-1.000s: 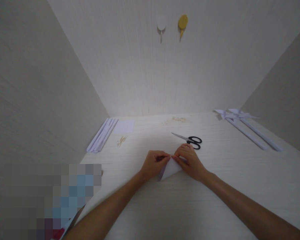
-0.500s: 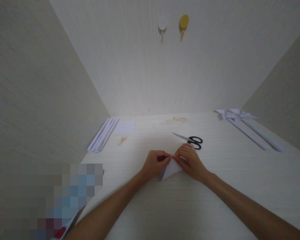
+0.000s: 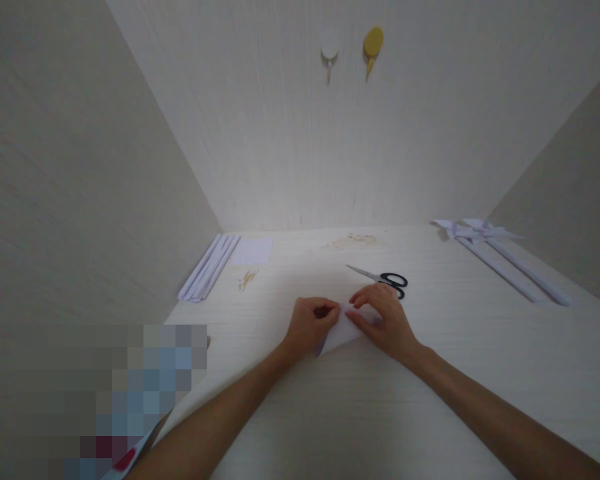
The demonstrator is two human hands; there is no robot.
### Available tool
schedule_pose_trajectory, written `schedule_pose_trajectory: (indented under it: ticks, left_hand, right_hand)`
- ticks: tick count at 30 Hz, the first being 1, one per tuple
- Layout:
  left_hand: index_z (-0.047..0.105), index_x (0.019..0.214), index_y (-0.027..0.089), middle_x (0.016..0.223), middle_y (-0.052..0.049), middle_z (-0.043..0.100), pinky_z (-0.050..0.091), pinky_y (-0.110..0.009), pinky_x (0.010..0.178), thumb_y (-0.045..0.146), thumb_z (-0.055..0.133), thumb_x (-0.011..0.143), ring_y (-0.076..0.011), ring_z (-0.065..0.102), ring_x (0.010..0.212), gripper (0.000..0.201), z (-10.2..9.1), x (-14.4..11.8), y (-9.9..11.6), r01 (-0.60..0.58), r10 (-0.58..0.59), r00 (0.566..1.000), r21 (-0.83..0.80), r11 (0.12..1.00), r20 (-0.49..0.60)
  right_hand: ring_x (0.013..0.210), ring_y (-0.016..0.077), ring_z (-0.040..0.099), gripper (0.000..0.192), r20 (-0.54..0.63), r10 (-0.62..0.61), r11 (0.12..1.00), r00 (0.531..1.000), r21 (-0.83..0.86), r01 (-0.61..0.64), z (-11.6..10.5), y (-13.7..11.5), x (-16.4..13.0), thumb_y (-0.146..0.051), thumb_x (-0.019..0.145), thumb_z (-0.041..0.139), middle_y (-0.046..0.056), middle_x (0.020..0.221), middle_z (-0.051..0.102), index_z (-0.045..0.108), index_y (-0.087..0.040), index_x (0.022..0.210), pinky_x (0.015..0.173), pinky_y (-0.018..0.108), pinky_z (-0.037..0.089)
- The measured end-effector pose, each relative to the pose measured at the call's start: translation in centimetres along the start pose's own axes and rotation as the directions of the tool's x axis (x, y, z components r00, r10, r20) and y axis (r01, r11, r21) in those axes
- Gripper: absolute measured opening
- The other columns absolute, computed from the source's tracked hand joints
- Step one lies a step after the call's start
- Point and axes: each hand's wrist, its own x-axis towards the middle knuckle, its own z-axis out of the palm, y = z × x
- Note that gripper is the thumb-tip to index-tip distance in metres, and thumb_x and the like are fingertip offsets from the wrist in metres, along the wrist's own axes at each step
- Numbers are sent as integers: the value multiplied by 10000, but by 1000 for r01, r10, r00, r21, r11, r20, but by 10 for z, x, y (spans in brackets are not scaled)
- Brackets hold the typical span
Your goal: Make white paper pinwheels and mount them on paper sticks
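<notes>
A white sheet of paper (image 3: 345, 331), folded to a slanting edge, lies under my hands near the middle of the table. My left hand (image 3: 311, 325) pinches its upper left part between thumb and index finger. Over the right side of the paper is my right hand (image 3: 384, 323); its thumb and index finger are apart, and the other fingers curl above the sheet. Just beyond that hand lie black-handled scissors (image 3: 380, 276), blades toward the left, one handle loop partly covered by my fingers.
At the back left are rolled paper sticks (image 3: 210, 268), a white paper square (image 3: 253, 251) and several small wooden sticks (image 3: 247, 279). Paper pinwheels (image 3: 473, 232) on sticks lie at the right. Wooden bits (image 3: 360, 238) lie near the back wall, which carries a yellow hook (image 3: 373, 43) and a white hook (image 3: 329, 48).
The right thumb and index finger have parted and moved slightly away from my left fingertips. The left hand keeps its pinch on the paper. The view has shifted slightly.
</notes>
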Motion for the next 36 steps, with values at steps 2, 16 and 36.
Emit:
schedule_pose_trajectory:
  ticks: [2, 16, 36]
  left_hand:
    - [674, 590, 136, 563, -25, 646, 410, -220, 490, 201, 565, 627, -115, 533, 499, 132, -2, 1, 0, 35, -38, 996, -43, 998, -78]
    - [675, 592, 141, 540, -3, 623, 436, -228, 536, 207, 600, 589, -105, 531, 522, 100, 12, -10, 17, 132, -224, 947, -355, 926, -231]
    - [663, 564, 138, 569, -15, 630, 436, -213, 528, 218, 641, 546, -93, 531, 535, 85, 17, -11, 11, 233, -364, 918, -527, 817, -158]
  right_hand:
    - [939, 219, 513, 168, -133, 122, 988, 984, 114, -107, 2, 2, 0, -287, 701, 610, 63, 945, 595, 517, -220, 824, 852, 421, 334]
    - [779, 211, 612, 278, 302, 635, 199, 711, 826, -528, 23, -38, -13, -330, 635, 670, 73, 849, 679, 606, -150, 838, 716, 343, 467]
    - [661, 218, 619, 288, 261, 747, 232, 611, 759, -609, 23, -31, -13, -308, 571, 718, 91, 761, 693, 652, -115, 774, 651, 359, 482]
